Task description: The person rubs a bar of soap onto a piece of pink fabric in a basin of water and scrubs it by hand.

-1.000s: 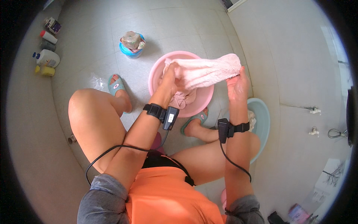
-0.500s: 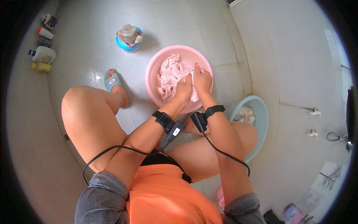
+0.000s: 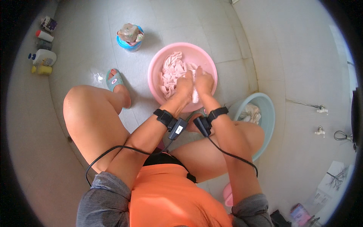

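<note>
A bunched pale pink cloth (image 3: 174,68), wet-looking and full of folds, lies in a round pink basin (image 3: 152,75) on the floor in front of me. My left hand (image 3: 185,86) is closed on the cloth, right of the basin's middle. Close beside it, my right hand (image 3: 204,81) also grips the cloth, near the basin's right side. A strip of the fabric shows between the two hands and hangs toward the near rim. The fingertips of both hands are partly hidden in the folds.
A blue-green tub (image 3: 269,121) with whitish cloth (image 3: 250,113) stands right of my leg. Beyond my slippered foot (image 3: 115,81) is a small blue bucket (image 3: 130,46) topped with a bag-like bundle. Several bottles (image 3: 44,57) line the left wall. Taps (image 3: 321,109) are on the right wall.
Both hands have pressed together on the cloth, and my right thumb, raised earlier, is now lowered. The view has shifted slightly.
</note>
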